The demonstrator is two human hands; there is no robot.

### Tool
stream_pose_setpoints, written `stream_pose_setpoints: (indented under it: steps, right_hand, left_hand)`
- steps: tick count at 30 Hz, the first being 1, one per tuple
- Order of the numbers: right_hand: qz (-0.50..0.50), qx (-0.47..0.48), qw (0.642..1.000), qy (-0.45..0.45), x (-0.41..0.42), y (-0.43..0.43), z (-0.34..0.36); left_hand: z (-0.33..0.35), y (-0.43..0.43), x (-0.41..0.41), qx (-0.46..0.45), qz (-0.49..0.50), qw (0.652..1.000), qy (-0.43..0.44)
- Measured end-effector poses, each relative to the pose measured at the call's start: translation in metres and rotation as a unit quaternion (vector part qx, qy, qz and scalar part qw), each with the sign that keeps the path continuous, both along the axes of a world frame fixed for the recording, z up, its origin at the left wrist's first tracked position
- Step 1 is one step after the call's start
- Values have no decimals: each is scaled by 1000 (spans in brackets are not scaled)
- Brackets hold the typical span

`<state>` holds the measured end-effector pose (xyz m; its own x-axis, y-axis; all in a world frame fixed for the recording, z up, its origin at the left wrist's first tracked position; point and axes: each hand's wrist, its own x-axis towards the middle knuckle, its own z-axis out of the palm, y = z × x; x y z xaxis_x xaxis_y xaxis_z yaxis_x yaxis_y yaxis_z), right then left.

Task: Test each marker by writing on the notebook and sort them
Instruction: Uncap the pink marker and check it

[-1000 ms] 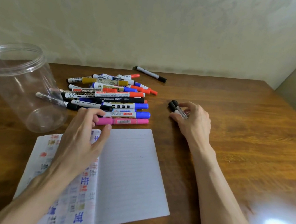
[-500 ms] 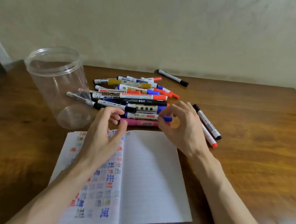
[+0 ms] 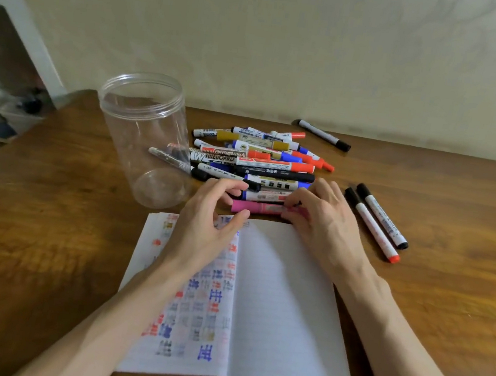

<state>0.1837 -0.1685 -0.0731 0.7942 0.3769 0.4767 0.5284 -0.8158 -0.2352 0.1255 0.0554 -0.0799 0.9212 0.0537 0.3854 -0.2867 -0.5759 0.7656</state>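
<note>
Open lined paper notebook (image 3: 282, 302) sits nearest on the wooden bench (image 3: 42, 255), left page already full of test scribbles. Just past it, the right hand (image 3: 327, 220) pinches the pink plastic marker (image 3: 253, 207); left hand (image 3: 205, 217) curls beside it, can't tell if it's gripping. Only two slim white markers (image 3: 372, 228) look sorted, off right. The big mixed marker pile (image 3: 262, 161) behind is still to do.

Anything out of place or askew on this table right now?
One black-capped marker lies alone by the wall, apart from the marker pile and the pair set aside on the right. Otherwise nothing looks spilled, damaged or askew.
</note>
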Motion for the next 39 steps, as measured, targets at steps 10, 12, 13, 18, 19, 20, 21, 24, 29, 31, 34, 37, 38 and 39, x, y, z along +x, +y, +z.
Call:
stream_pose_setpoints:
  steps: [10,12,13,18,19,20,21,24,29,31,34,37,38,39]
  right_hand:
    - [54,66,996,30,-5,-5,10]
    - [48,139,988,53,-10,0,14]
    - [41,179,980,71,-12,3,15]
    - [73,401,898,166,-23,13,21]
    - [79,470,853,213,-26,14,23]
    - [81,516,814,254,-29,16,24]
    - [89,529,796,280,-31,20,25]
    - [119,496,812,284,-36,32,19]
    - [117,481,819,290,-37,29,23]
    - [120,478,820,290,-36,25,26]
    - [120,461,836,273,-36,24,27]
    - [107,471,839,249,-36,21,37]
    - [82,512,821,237,-33,15,41]
    - [50,560,796,222,-28,5,45]
  left_hand:
    - [-2,3,4,26,-7,1000,-4]
    - [-1,2,4,38,-12,999,-12]
    - [-1,2,4,40,-15,999,-18]
    - [7,3,1,11,9,999,-31]
    - [9,3,0,-6,6,999,-33]
    - [12,2,-2,-24,-3,999,-35]
    - [14,1,-3,-34,-17,998,-41]
    - [16,-3,-6,-22,-62,996,-61]
    - [12,-7,-9,50,-64,994,-66]
    - [13,-8,-9,40,-67,996,-48]
    - [17,-11,-9,8,-79,997,-11]
    - [21,-11,-12,-28,-92,995,10]
    - [21,-6,-12,-46,-90,995,16]
    - [20,0,-11,-64,-78,995,21]
